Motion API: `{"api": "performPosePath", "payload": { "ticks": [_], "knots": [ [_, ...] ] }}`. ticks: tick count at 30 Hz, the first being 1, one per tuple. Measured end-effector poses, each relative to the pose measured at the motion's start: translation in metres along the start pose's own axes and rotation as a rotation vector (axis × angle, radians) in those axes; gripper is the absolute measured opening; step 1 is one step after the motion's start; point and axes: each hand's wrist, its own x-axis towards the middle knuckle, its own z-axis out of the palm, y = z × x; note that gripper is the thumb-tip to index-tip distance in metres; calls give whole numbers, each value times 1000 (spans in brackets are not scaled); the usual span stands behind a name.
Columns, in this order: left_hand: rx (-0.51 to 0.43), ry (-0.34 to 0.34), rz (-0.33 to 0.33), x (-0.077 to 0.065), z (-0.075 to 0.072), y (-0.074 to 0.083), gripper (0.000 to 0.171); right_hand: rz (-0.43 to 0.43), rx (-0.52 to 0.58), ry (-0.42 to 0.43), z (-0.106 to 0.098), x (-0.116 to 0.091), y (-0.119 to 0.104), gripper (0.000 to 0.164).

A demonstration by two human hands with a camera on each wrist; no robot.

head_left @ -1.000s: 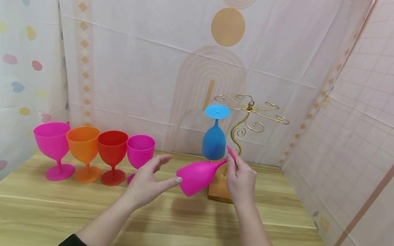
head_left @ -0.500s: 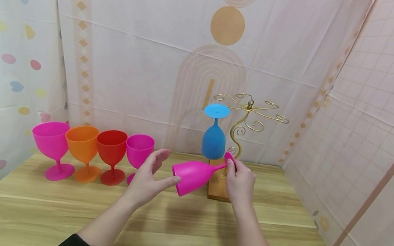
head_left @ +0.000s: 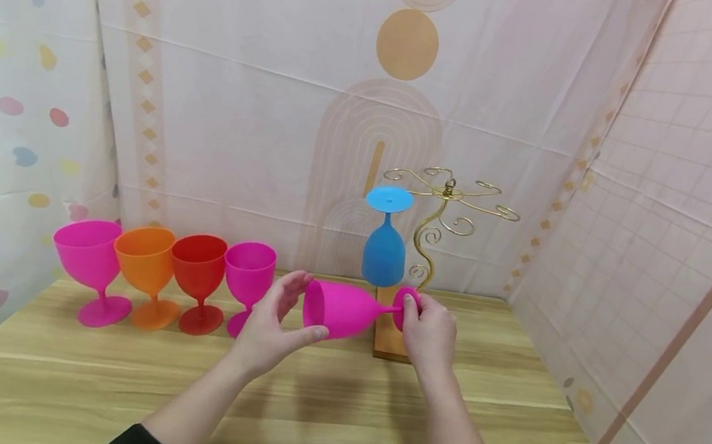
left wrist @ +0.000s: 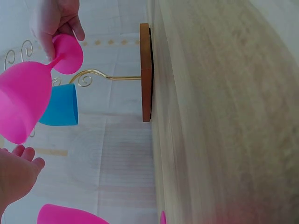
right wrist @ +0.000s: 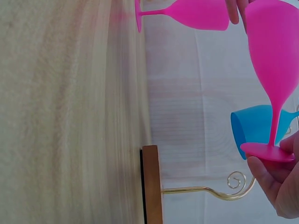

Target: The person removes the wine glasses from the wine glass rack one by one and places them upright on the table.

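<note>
A bright pink goblet (head_left: 345, 311) lies sideways in the air above the table, its mouth facing left. My right hand (head_left: 432, 335) pinches the goblet's round foot between thumb and fingers. At the mouth end is my left hand (head_left: 272, 330), thumb and fingers spread around the rim; in the left wrist view its fingertips (left wrist: 29, 154) are right by the rim. Just behind, a blue goblet (head_left: 384, 255) hangs upside down by its foot from a gold wire stand (head_left: 424, 238), whose other curled arms carry nothing.
Left of my hands, a row of upright goblets stands on the wooden table (head_left: 176, 385): a pink one (head_left: 85, 252), an orange one (head_left: 145, 255), a red one (head_left: 199, 262) and another pink one (head_left: 249, 268). The stand has a wooden base (head_left: 389, 341). Patterned cloth surrounds the table.
The held goblet has swung from slanting to nearly level, its mouth turning up and left toward my left hand. My right hand has shifted slightly; the left has stayed nearly still.
</note>
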Motion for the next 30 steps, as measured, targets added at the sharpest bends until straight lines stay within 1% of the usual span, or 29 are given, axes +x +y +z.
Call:
{"api": "performPosePath", "payload": {
  "ticks": [5, 12, 16, 21, 26, 30],
  "knots": [
    [-13, 8, -3, -1, 1, 0, 91, 36, 43, -63, 4, -2, 1, 31],
    [-24, 23, 11, -2, 1, 1, 94, 132, 140, -177, 9, -7, -2, 25],
    [-53, 27, 37, -2, 3, 2, 96, 185, 207, -225, 11, -8, -3, 24],
    [-82, 50, 84, -3, 4, 4, 94, 247, 302, -283, 15, -10, -4, 23],
    [-85, 77, 131, -4, 5, 6, 93, 265, 360, -330, 17, -12, -5, 23],
    [-101, 94, 157, -4, 6, 7, 89, 282, 407, -382, 17, -12, -5, 24]
  ]
}}
